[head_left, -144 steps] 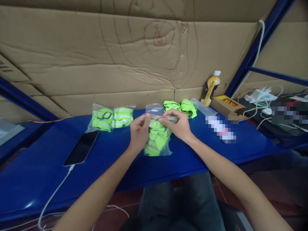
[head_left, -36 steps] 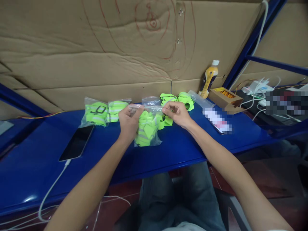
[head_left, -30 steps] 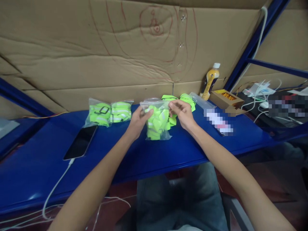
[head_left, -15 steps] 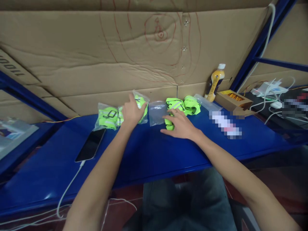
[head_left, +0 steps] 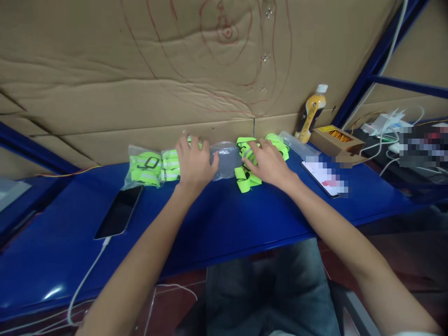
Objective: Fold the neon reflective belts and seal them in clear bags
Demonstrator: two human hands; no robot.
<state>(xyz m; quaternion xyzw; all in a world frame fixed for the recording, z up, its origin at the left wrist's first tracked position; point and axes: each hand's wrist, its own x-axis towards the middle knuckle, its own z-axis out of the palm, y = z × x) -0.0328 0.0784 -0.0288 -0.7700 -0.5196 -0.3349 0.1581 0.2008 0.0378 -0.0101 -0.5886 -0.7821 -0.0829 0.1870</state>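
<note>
Rising beyond the left hand and the right hand, a wide brown cardboard wall is showing wavy red lines. Under the hands, a long shiny blue metal table is stretching out to both sides. The left hand is resting with its fingers a bit spread and its thumb sticking out, and a bright green cloth lump is peeking out beneath it. The right hand is bending its fingers over a bright green cloth band with black bits; I cannot tell if it is pinching it. Well to the right of the right hand, an open brown cardboard box is sitting. A flat black phone is lying to the left of the left hand, nearer the person. Past the right hand, a yellow and dark plastic bottle with a white cap is standing up. Just left of the left hand, two see-through plastic bags with green striped cloth inside are lying side by side. Between the hands, a flat see-through plastic bag is lying. Just behind the right hand, a small green striped cloth roll is showing.
</note>
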